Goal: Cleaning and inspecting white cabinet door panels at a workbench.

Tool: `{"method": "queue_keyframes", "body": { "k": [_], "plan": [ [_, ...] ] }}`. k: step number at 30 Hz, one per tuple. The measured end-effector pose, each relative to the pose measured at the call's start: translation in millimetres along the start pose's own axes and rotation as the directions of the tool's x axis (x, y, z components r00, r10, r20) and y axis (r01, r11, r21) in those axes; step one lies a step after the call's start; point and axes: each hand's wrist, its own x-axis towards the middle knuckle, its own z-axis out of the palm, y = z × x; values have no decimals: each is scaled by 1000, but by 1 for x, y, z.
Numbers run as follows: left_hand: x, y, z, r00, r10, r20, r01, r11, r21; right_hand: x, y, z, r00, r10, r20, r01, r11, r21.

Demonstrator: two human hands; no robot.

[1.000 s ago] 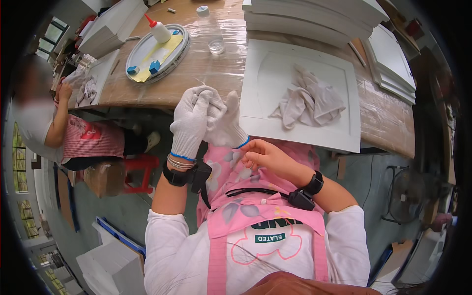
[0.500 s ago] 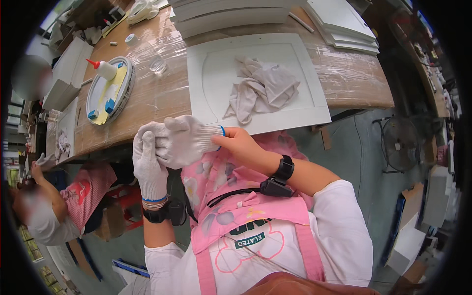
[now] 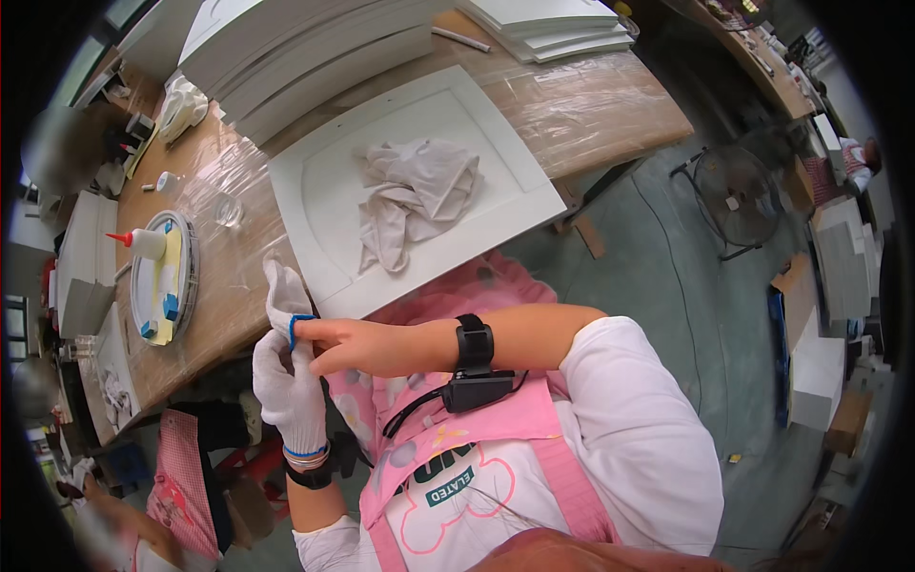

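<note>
My left hand (image 3: pixel 290 391) wears a white knit glove with a blue-edged cuff at the wrist. Its fingers are closed on a second, loose white glove (image 3: pixel 284 288), whose fingers flop upward beside the table edge. My right hand (image 3: pixel 367 346) is bare, and its fingertips are at that glove's blue cuff; how far they reach inside is hidden. Just beyond, a white panel (image 3: pixel 321 229) with a routed border lies on the table, and a crumpled grey-white cloth (image 3: pixel 419 195) rests on it.
Stacked white panels (image 3: pixel 324 71) stand at the back. To the left, a round lid (image 3: pixel 141 291) carries a red-tipped glue bottle (image 3: pixel 148 244) and blue blocks. A floor fan (image 3: pixel 734 200) stands at right. A person in a pink checked apron (image 3: pixel 181 477) is at lower left.
My view has swung to the right. The loose glove has gone from lying across my left hand to pointing upward, and my right hand has moved in closer to my left.
</note>
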Motion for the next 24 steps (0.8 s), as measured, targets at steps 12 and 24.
{"method": "queue_keyframes", "body": {
  "k": [12,24],
  "plan": [
    [-11,17,-5,934,81,348,66,918,-392,62,-4,-5,975,221,1,-216,952,215],
    [-2,8,9,945,239,225,-160,934,-318,89,-21,-4,969,45,242,-222,580,783]
  ]
}}
